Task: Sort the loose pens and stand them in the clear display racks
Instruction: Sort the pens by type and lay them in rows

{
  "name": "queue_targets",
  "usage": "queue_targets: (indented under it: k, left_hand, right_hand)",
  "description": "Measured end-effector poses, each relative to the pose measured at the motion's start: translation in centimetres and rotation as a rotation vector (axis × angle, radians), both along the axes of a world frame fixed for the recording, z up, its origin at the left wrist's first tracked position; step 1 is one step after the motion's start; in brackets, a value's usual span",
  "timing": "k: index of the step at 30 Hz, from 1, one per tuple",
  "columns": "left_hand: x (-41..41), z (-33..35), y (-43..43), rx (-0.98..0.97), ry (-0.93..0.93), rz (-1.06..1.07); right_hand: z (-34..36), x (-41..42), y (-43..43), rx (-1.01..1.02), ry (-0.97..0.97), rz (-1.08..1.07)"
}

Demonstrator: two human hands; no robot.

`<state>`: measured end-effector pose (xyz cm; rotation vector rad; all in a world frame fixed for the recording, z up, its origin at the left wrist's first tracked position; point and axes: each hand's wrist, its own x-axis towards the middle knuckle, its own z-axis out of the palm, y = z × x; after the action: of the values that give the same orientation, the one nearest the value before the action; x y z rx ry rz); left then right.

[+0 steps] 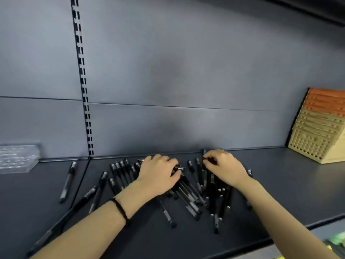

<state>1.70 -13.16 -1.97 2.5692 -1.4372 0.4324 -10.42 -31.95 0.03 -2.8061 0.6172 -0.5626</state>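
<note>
Several loose black pens [188, 199] lie scattered in a heap on the dark shelf [280, 193]. My left hand [158, 174] lies over the middle of the heap, fingers curled round a few pens whose tips stick out to the right. My right hand [224, 167] sits over the right side of the heap and pinches the top of a dark pen near the shelf's back edge. A single pen [68, 182] lies apart at the left. A clear display rack [16, 158] stands at the far left against the back wall.
A stack of tan and orange perforated racks [319, 128] stands at the back right of the shelf. A grey back panel with a slotted upright [84, 90] rises behind. The shelf's front edge runs low right, with green items below it.
</note>
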Motion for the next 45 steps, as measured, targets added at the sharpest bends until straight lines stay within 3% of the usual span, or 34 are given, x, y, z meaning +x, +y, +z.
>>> queue_targets:
  k: [8, 16, 20, 26, 35, 45]
  left_hand:
    - [-1.2, -0.3, -6.3, -0.123, 0.114, 0.161]
    - [-0.9, -1.9, -5.6, -0.098, 0.052, 0.207]
    - [-1.0, -1.6, -5.9, -0.134, 0.064, 0.201]
    - [-0.9, -2.2, -5.8, -0.168, 0.097, 0.211]
    - [-1.1, -2.1, -5.9, -0.219, 0.116, 0.215]
    - [-0.8, -2.1, -5.9, -0.295, 0.15, 0.231]
  right_hand:
    - [0.2, 4.5, -5.9, 0.182, -0.006, 0.019]
    - [0.2, 6.4, -6.4, -0.067, 0.25, -0.125]
    - [0.0, 7.1, -6.4, -0.082, 0.349, -0.136]
    - [0.1, 7.8, -5.9, 0.116, 0.425, -0.053]
    - [0.2, 9.0, -6.5, 0.178, 0.515, 0.06]
    - [-1.2, 9.5, -4.5, 0.078, 0.262, -0.051]
